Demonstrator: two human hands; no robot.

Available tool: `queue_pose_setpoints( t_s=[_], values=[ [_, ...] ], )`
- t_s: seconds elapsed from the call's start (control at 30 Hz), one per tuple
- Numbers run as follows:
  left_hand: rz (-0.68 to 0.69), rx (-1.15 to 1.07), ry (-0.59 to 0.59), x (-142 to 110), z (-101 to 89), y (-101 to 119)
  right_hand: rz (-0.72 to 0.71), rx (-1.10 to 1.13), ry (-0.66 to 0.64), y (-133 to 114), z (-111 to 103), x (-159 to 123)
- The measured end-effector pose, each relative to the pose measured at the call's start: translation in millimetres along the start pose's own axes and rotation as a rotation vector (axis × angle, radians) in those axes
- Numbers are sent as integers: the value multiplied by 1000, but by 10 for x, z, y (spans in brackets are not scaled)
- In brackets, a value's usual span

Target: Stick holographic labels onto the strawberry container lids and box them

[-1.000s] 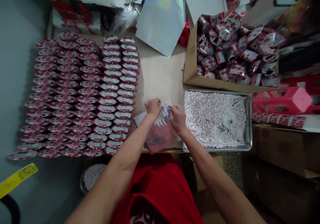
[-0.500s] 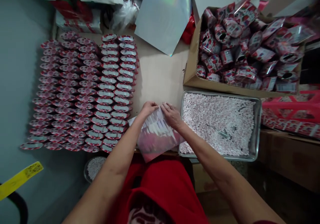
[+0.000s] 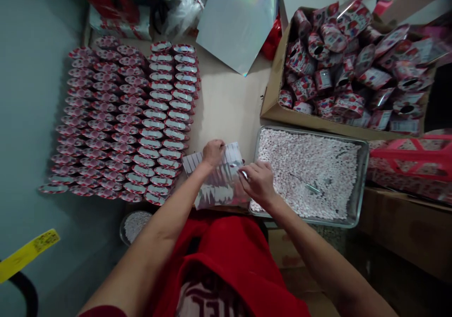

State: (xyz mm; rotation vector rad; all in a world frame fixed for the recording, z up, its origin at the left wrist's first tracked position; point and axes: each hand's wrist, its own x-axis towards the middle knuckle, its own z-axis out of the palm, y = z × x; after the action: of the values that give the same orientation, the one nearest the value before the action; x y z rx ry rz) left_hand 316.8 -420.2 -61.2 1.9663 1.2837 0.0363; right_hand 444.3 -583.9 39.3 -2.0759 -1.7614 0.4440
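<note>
Compared with half a second ago, can see a wider gap between left hand [image 3: 212, 153] and right hand [image 3: 260, 180], earlier side by side at the far edge of the label sheet [image 3: 232, 153]. Can see now the right hand drawn back toward the body and rightward, with thumb and forefinger pinched on a small pale piece [image 3: 243, 173], too small to name. At the left hand, can see curled fingers at the far part of the sheet; cannot tell any pinching there. Under and between the fingers of both hands, the label sheet, with near corner no longer hanging so low. Around it, a pale tabletop [image 3: 226, 100]. Just right of the right fingers, a metal tray [image 3: 363, 178] of whitish pellets [image 3: 278, 164], with a thin shiny tool [image 3: 312, 188] on top; farther beyond them, a cardboard carton [image 3: 273, 91], heaped with printed packages [image 3: 349, 105]. Well left of the left fingers, long rows of packs [image 3: 123, 128]; well ahead, a silvery sheet [image 3: 236, 29]. Nearer to the body than all fingers, red cloth [image 3: 229, 251]; far leftward, a grey-blue wall [image 3: 28, 119].
</note>
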Motion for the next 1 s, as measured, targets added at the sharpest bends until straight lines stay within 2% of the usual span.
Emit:
queue_pose_setpoints(
  t_s=[0.07, 0.13, 0.2, 0.27, 0.3, 0.37, 0.43, 0.5, 0.6, 0.73, 0.87, 1.0],
  values=[
    [18, -123, 116, -98, -14, -2, 192, 253, 55, -228, -199, -41],
    [-75, -399, 203, -264, -62, -21, 409, 592, 46, -442, -329, -7],
    [-224, -817, 135, -505, -161, -63, 580, 934, -2, -613, -361, 81],
    [-350, -1228, -26, -792, -315, -130, 691, 1177, -35, -739, -295, 178],
    [-402, -1381, -94, -937, -406, -171, 735, 1253, -41, -792, -233, 215],
    [-480, -1560, -144, -1203, -590, -264, 814, 1340, -65, -893, -75, 251],
    [-490, -1618, -116, -1410, -741, -361, 866, 1370, -96, -1002, 94, 237],
    [-484, -1585, -62, -1555, -835, -457, 880, 1366, -126, -1128, 249, 185],
    [-532, -1497, -9, -1694, -884, -607, 877, 1343, -162, -1337, 431, 76],
    [-568, -1511, 44, -1872, -935, -856, 922, 1269, -145, -1615, 612, -81],
    [-583, -1492, 53, -2161, -1135, -1210, 1005, 1216, -95, -1977, 870, -202],
    [-607, -1321, 156, -2514, -1410, -1692, 1055, 1187, 3, -2525, 1354, -251]
  ],
)
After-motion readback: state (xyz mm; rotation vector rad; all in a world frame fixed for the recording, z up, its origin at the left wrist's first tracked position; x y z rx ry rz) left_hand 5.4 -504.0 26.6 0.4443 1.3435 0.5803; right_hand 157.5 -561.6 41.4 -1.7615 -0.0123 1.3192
